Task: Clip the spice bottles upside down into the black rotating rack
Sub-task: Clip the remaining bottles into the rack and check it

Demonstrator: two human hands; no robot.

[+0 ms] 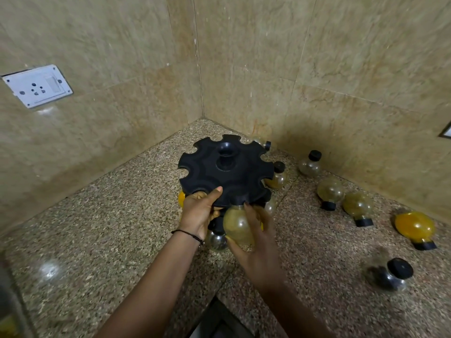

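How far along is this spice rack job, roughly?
Early on. A few bottles already hang under the black rack, which the left hand steadies. The right hand is fitting a pale bottle at its near edge. At least six loose bottles wait on the counter.

A black plastic rotating rack, a round disc with scalloped notches around its rim and a raised hub at the centre, stands in the corner. A round clear spice bottle of pale yellow-green powder sits at its near edge, bulb toward the camera, neck hidden under the rim. Below it hangs a clear, nearly empty bottle. To the right, loose black-capped bottles lie scattered: three yellowish, one bright orange, one dark.
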